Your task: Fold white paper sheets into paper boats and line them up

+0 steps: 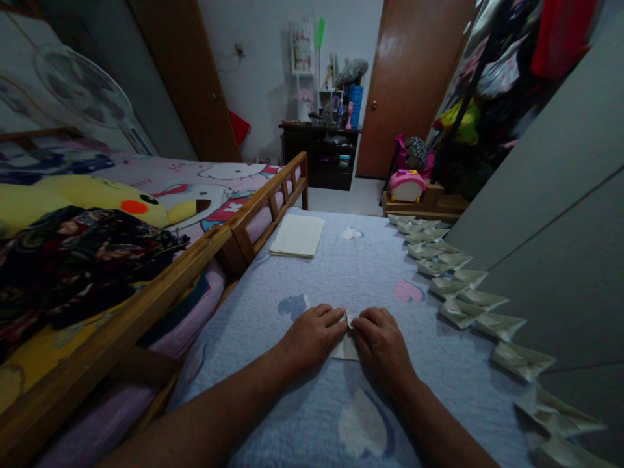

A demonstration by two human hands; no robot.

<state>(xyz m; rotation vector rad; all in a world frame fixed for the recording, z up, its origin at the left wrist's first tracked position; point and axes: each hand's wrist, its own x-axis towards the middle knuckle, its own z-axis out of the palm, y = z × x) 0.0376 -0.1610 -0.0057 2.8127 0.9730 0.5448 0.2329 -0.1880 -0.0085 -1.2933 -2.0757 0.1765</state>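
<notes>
A folded piece of white paper lies flat on the quilted blue bedspread, directly under the fingertips of both hands, with its lower edge showing below them and a small point rising between them. The left hand and right hand rest palm-down on either side of it. The fingers of each hand lie close together, pressing down, their tips almost meeting over the paper. Whether they pinch it cannot be told.

Past the fingertips, a flat stack of blank paper sits on the bedspread. To the right of the right hand, a long row of folded paper boats curves along the bedspread's edge, beside a grey wardrobe panel. To the left of the left hand runs a wooden bed rail, and beyond it a yellow Pikachu plush lies on the neighbouring bed.
</notes>
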